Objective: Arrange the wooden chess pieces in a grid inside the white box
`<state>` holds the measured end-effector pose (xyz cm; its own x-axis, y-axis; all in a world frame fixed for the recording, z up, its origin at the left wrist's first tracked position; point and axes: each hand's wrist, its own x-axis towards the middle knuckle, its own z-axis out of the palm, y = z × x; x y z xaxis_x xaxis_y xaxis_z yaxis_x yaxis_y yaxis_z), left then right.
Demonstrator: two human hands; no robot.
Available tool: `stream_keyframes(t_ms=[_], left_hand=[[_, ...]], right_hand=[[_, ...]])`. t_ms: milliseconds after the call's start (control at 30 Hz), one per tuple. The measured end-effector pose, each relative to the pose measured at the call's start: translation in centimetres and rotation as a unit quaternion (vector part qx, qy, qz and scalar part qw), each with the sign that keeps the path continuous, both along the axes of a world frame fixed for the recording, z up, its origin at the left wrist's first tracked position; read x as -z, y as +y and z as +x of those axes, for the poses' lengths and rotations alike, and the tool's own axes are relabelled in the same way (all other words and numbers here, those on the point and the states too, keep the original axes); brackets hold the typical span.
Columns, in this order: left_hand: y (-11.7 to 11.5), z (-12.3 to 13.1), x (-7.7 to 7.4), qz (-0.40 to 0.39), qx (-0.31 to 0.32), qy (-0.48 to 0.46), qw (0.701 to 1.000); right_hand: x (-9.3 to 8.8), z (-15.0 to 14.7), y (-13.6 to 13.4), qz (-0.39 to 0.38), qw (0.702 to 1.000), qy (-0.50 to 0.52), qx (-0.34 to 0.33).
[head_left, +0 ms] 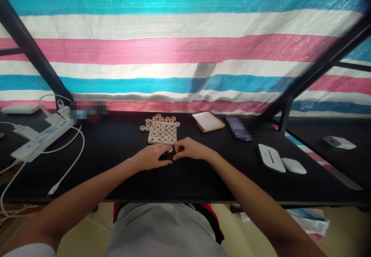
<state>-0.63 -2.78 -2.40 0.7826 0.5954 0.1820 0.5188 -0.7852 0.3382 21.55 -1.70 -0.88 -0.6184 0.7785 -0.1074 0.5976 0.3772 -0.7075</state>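
A small wooden tray full of round wooden game pieces with red and black marks sits on the black table. Several loose pieces lie behind and to the left of it. My left hand and my right hand rest on the table just in front of the tray, fingertips together around one round piece. Both hands have curled, pinching fingers. Which hand grips the piece is unclear.
A tray lid lies right of the pieces. White power strips and cables fill the left side. Two white devices sit at right, another on the neighbouring table. Striped tarp hangs behind; black frame bars slant at both sides.
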Motion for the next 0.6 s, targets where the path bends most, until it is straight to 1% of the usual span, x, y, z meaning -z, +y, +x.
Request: stream_keyframes(t_ms=[67,133,167,200,300,367,467,600], left_hand=[[0.0,0.0,0.1,0.003,-0.001,-0.004,1.0],[0.1,0.0,0.3,0.016,0.0,-0.002,1.0],[0.2,0.0,0.4,0.024,0.002,0.001,1.0],[0.3,0.0,0.5,0.032,0.005,0.002,0.999],[0.4,-0.1,0.5,0.052,0.016,0.011,0.998],[0.4,-0.2,0.4,0.063,0.024,0.016,0.998],[0.2,-0.3,0.2,0.081,0.024,0.026,0.996],[0.1,-0.4,0.0,0.088,0.016,0.024,0.996]], right_hand=[[-0.2,-0.2,-0.3,-0.025,0.999,0.013,-0.035],[-0.2,0.0,-0.1,-0.045,0.998,0.022,-0.041],[-0.1,0.3,0.1,-0.042,0.999,0.026,-0.022],[0.1,0.6,0.5,-0.022,0.999,0.029,0.012],[0.9,1.1,1.5,0.077,0.988,0.023,0.133],[1.2,1.1,1.7,0.118,0.978,0.021,0.168],[1.3,0.7,1.4,0.136,0.978,0.005,0.16],[1.2,0.3,1.0,0.163,0.981,-0.032,0.105]])
